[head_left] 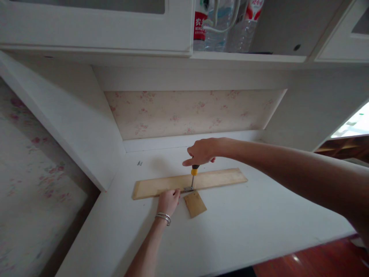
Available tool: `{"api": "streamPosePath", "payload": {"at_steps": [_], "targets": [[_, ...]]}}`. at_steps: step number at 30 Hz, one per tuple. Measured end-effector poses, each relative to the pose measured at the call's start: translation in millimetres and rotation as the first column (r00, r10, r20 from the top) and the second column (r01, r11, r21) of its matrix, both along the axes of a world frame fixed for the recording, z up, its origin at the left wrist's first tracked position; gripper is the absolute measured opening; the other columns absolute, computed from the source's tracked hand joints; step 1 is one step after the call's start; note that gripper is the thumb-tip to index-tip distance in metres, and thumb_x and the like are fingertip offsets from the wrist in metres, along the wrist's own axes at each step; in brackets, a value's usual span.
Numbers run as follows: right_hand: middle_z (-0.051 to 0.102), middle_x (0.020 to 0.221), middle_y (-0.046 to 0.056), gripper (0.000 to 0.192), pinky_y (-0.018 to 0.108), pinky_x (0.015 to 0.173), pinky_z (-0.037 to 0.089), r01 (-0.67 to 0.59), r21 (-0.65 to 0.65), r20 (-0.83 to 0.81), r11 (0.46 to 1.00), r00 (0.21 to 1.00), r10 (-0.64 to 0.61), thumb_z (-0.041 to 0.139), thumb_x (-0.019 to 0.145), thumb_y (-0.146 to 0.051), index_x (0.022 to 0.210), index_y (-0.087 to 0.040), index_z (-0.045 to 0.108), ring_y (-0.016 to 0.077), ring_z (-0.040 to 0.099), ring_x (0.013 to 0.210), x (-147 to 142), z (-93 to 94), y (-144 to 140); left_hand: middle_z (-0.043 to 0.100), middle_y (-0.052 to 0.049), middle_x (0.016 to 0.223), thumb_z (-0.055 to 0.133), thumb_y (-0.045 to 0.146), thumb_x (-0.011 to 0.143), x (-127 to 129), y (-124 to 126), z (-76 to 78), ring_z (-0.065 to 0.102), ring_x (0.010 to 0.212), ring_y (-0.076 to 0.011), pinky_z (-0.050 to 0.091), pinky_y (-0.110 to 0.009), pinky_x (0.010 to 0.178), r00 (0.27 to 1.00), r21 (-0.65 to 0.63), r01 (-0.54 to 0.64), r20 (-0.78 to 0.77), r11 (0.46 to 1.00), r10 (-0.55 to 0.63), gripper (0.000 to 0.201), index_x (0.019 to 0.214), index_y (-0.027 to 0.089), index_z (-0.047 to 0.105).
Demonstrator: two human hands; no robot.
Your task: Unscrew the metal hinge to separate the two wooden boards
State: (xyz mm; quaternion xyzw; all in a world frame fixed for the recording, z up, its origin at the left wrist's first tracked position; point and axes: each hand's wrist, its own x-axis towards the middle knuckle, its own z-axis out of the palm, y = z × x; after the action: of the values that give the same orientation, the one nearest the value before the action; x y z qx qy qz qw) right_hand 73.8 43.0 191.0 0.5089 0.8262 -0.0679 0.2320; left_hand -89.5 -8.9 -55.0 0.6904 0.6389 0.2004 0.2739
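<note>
A long pale wooden board (219,177) lies flat on the white desk (245,227). A small square wooden piece (195,204) lies against its near edge, joined by a metal hinge (188,189). My right hand (201,151) grips the top of a yellow-and-black screwdriver (194,171), which stands upright with its tip on the hinge. My left hand (168,201), with bracelets on the wrist, presses on the board's near edge just left of the hinge.
A white cabinet side panel (66,115) slants along the left. Flowered wallpaper (190,113) backs the desk recess. Water bottles (221,23) stand on the shelf above. The desk's front edge meets a reddish wooden floor (317,261) at lower right.
</note>
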Motion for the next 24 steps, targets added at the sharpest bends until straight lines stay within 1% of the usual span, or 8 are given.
{"api": "streamPosePath", "payload": {"at_steps": [2,4,6,11,14,16,21,24], "targets": [[0.065,0.07,0.012,0.063,0.032,0.055,0.038,-0.027,0.003,0.031,1.0,0.999,0.027,0.036,0.076,-0.066,0.09,-0.012,0.065,0.0195,0.059,0.057,0.1,-0.5,-1.3,0.061,-0.003,0.053,0.028,0.049,0.086,-0.2,-0.4,0.0,0.055,0.052,-0.0127,0.031,-0.023,0.054,1.0,0.003,0.002,0.009,1.0,-0.002,0.054,0.061,0.016,0.063],[0.066,0.082,0.011,0.053,0.031,0.057,0.038,-0.158,0.059,-0.016,0.986,0.987,0.159,0.048,0.073,-0.06,0.096,-0.015,0.063,0.022,0.06,0.07,1.5,-1.1,-2.8,0.06,-0.003,0.052,0.028,0.049,0.086,-0.5,-0.9,-0.4,0.055,0.051,-0.0123,0.031,-0.023,0.054,1.0,0.016,0.007,0.023,1.0,-0.007,0.054,0.06,0.017,0.062],[0.064,0.096,0.011,0.057,0.03,0.059,0.038,-0.227,0.118,-0.066,0.967,0.97,0.236,0.058,0.066,-0.058,0.108,-0.02,0.058,0.0241,0.059,0.081,3.5,-1.8,-4.3,0.06,-0.003,0.052,0.027,0.049,0.086,-0.7,-1.3,-0.7,0.055,0.051,-0.0123,0.031,-0.023,0.054,1.0,0.026,0.008,0.027,1.0,-0.009,0.054,0.06,0.017,0.062],[0.065,0.083,0.014,0.06,0.033,0.058,0.038,-0.029,0.14,-0.006,0.99,1.0,0.031,0.035,0.077,-0.065,0.096,-0.016,0.063,0.0249,0.06,0.074,8.2,-2.6,-6.4,0.061,-0.003,0.052,0.027,0.048,0.086,-0.4,-2.0,0.7,0.055,0.052,-0.0127,0.031,-0.023,0.054,1.0,0.028,0.006,0.018,1.0,-0.006,0.054,0.06,0.016,0.062],[0.065,0.091,0.011,0.044,0.032,0.059,0.038,-0.158,0.179,-0.06,0.971,0.984,0.171,0.045,0.077,-0.053,0.102,-0.02,0.06,0.0243,0.059,0.08,11.1,-1.9,-8.5,0.06,-0.003,0.052,0.027,0.048,0.086,-0.3,-2.2,1.5,0.055,0.051,-0.0128,0.032,-0.023,0.054,1.0,0.022,0.003,0.03,1.0,-0.004,0.054,0.059,0.016,0.061],[0.064,0.098,0.01,0.049,0.031,0.06,0.038,-0.211,0.197,-0.104,0.957,0.967,0.234,0.054,0.071,-0.051,0.112,-0.024,0.055,0.0245,0.059,0.083,12.4,-1.8,-10.7,0.06,-0.003,0.051,0.028,0.048,0.086,-0.4,-2.1,1.3,0.055,0.051,-0.0127,0.032,-0.023,0.054,0.999,0.024,-0.001,0.035,1.0,0.0,0.054,0.058,0.016,0.061],[0.065,0.089,0.016,0.063,0.035,0.059,0.04,-0.05,0.254,-0.04,0.966,0.997,0.062,0.03,0.077,-0.068,0.098,-0.018,0.062,0.0294,0.06,0.079,13.1,-5.2,-14.5,0.06,-0.003,0.05,0.027,0.049,0.086,-0.2,-1.3,-0.2,0.054,0.049,-0.0123,0.031,-0.023,0.053,0.999,0.039,-0.004,0.035,0.999,0.002,0.055,0.057,0.016,0.06],[0.065,0.091,0.014,0.048,0.032,0.059,0.039,-0.128,0.224,-0.068,0.966,0.987,0.147,0.038,0.079,-0.056,0.102,-0.02,0.06,0.0261,0.06,0.079,14.9,-5.5,-13.9,0.06,-0.003,0.051,0.026,0.05,0.086,-0.3,-0.8,-1.4,0.054,0.049,-0.0124,0.031,-0.023,0.053,0.999,0.027,0.0,0.034,1.0,-0.001,0.056,0.058,0.016,0.061]]}}
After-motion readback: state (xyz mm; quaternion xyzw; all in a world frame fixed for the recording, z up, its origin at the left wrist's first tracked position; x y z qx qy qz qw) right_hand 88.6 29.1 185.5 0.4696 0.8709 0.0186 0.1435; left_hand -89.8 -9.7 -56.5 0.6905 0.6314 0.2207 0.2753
